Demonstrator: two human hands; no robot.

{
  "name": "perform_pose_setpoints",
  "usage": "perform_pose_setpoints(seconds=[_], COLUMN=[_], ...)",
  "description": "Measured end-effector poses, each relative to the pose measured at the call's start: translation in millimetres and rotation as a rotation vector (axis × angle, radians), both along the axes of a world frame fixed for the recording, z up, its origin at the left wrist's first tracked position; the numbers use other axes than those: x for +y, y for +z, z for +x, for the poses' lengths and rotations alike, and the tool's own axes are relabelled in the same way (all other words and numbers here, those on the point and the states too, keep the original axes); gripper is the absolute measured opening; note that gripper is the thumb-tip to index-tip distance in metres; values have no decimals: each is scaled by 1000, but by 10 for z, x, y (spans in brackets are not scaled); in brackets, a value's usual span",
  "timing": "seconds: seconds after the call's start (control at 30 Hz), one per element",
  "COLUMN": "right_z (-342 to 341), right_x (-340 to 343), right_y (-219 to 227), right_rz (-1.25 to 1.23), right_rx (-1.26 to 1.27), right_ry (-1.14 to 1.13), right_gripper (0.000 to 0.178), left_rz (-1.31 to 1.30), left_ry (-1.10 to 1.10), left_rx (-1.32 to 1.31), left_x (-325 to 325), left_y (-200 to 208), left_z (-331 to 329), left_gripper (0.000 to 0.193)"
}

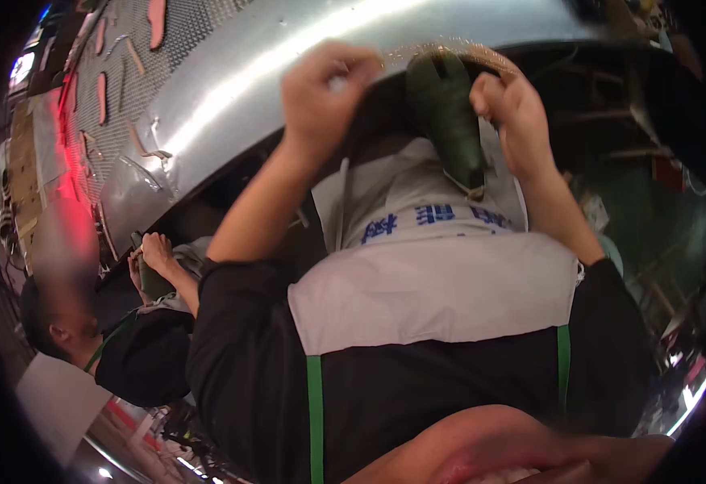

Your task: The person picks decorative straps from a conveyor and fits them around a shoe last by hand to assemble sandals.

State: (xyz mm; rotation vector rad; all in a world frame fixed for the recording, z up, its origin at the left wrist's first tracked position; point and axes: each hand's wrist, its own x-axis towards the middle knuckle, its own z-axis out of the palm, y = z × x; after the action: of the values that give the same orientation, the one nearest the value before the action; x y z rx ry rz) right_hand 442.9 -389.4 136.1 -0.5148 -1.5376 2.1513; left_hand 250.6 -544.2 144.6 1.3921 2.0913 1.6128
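Observation:
A dark green shoe last (443, 109) lies over my lap, its broad end up toward the metal bench and its narrow end toward me. Across the broad end runs a thin, glittery gold strap (441, 47). My left hand (320, 101), blurred by motion, is raised left of the last with its fingers pinched at the strap's left end. On the other side my right hand (518, 117) is curled beside the last, closed at the strap's right end. What lies inside its fingers is partly hidden.
The shiny metal bench edge (232, 97) curves ahead of me. On its textured part lie pink sole-shaped pieces (156, 22) and thin strips (135, 56). To my left a co-worker (139, 347) handles another green last (155, 282). Wooden racks (611, 117) stand at the right.

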Motion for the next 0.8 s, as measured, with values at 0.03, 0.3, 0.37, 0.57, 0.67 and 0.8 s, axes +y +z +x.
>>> perform_pose_setpoints(seconds=[0.03,0.3,0.37,0.57,0.67,0.8], right_z=[-50,41,51,15,-2,-11], right_x=[62,86,144,132,159,221], right_y=[-35,-316,-381,-371,-367,-404], right_rz=[-193,-107,-252,-222,-205,-230], right_rx=[-38,-119,-141,-118,-131,-132], right_ry=[-36,-110,-194,-175,-176,-183], right_gripper=[34,17,16,15,16,16], left_rz=[28,455,347,233,182,160], left_ry=[-40,-106,-23,64,125,132], left_rx=[-177,-1628,-1456,-1251,-1179,-1115], left_x=[-104,-227,-218,-218,-199,-173], left_y=[-115,-852,-827,-769,-753,-796], left_z=[257,873,862,880,868,836], left_gripper=[6,26,25,25,26,25])
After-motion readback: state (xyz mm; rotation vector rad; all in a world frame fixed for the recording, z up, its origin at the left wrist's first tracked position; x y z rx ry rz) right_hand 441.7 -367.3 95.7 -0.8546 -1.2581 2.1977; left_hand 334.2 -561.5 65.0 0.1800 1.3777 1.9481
